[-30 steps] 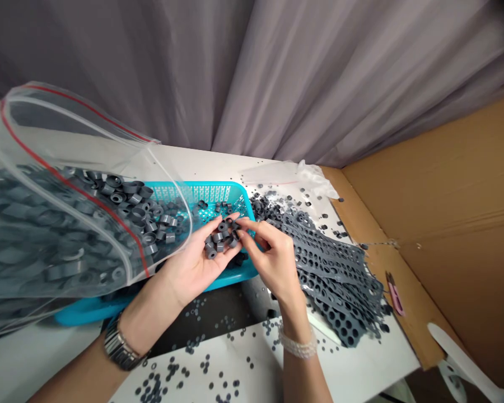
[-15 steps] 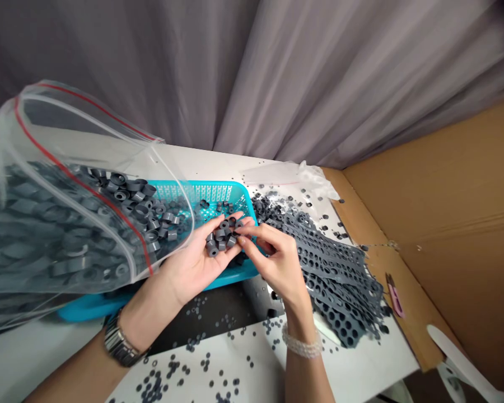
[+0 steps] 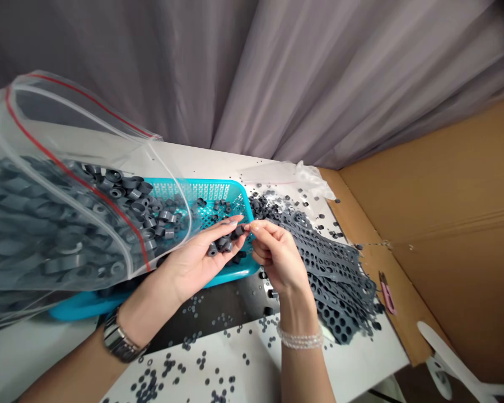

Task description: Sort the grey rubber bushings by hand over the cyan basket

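Observation:
My left hand (image 3: 195, 258) is cupped palm up over the near rim of the turquoise basket (image 3: 231, 193), holding a small heap of grey rubber rings (image 3: 222, 243). My right hand (image 3: 277, 254) is beside it, thumb and forefinger pinched on one ring at my left fingertips. The other right fingers are curled. A metal watch sits on my left wrist and a bead bracelet on my right. More grey rings lie loose in the basket.
A large clear zip bag (image 3: 59, 207) full of grey rings lies on the basket's left. Punched grey rubber sheets (image 3: 331, 268) pile up at the right. Small grey punch-outs (image 3: 201, 358) litter the white table. A cardboard wall (image 3: 445, 224) stands right, with pink snips (image 3: 386, 291) at its foot.
My right hand has curled from spread fingers into a pinch at my left fingertips. The heap in my left palm looks smaller and more spread out. The view has shifted slightly.

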Action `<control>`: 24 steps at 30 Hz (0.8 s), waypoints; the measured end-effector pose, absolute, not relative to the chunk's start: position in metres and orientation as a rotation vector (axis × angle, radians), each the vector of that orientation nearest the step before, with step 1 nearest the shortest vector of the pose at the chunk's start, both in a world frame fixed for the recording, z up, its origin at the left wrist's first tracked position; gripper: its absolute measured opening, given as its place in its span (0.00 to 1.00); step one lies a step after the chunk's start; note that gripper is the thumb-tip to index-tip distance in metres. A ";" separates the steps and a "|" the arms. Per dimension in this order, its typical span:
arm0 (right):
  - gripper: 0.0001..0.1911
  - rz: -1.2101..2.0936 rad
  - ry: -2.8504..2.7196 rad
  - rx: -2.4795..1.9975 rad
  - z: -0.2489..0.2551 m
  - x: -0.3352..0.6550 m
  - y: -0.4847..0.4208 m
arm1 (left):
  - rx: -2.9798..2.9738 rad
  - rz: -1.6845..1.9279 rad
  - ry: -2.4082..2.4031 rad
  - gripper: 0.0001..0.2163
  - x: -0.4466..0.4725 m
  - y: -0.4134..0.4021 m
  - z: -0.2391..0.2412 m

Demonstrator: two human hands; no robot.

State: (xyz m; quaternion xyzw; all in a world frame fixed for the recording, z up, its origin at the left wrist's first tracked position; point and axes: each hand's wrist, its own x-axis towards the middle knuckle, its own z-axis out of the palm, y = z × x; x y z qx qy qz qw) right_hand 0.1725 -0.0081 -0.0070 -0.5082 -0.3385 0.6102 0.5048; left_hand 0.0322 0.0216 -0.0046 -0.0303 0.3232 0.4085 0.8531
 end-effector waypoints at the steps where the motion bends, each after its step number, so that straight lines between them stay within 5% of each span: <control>1: 0.10 1.465 -0.825 -1.236 -0.008 0.172 -0.008 | -0.057 0.854 0.678 0.12 0.032 0.021 -0.006; 11: 0.07 0.686 -1.576 -1.547 0.005 0.162 -0.017 | 0.007 0.875 0.712 0.08 0.027 0.023 -0.017; 24: 0.09 0.609 -1.521 -1.586 -0.004 0.167 -0.014 | -0.073 0.939 0.701 0.09 0.031 0.019 -0.002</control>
